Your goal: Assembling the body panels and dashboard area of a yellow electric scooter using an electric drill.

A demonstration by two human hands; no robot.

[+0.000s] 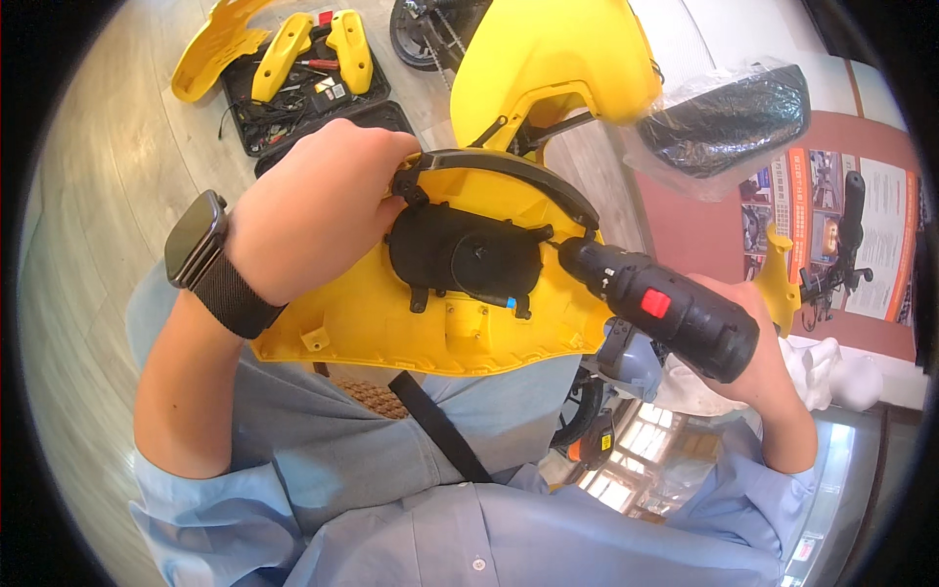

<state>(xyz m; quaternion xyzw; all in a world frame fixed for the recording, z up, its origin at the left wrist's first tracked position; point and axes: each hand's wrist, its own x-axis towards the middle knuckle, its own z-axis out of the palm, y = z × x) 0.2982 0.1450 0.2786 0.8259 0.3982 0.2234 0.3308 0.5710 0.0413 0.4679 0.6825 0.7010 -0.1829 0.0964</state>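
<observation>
A yellow plastic cover (367, 328) lies across my lap with its ribbed inner side up. Mounted in its middle is a black housing (440, 245), possibly a lamp, with several screw tabs. A curved black trim strip (523, 174) runs along the far edge. My left hand (318, 210), wearing a watch, is closed on the strip's left end; its fingertips are partly hidden. In my right hand (758, 377) is a black power drill (699, 328) with a red button. The drill's tip points left, at or just beside the housing's upper right tab.
An open black toolbox (279, 117) with cables sits on the floor at far left, yellow parts (284, 59) on it. Beyond the cover stands a large yellow body panel (548, 68). A plastic-wrapped black seat (729, 117) is at far right, with a handlebar (853, 225) nearby.
</observation>
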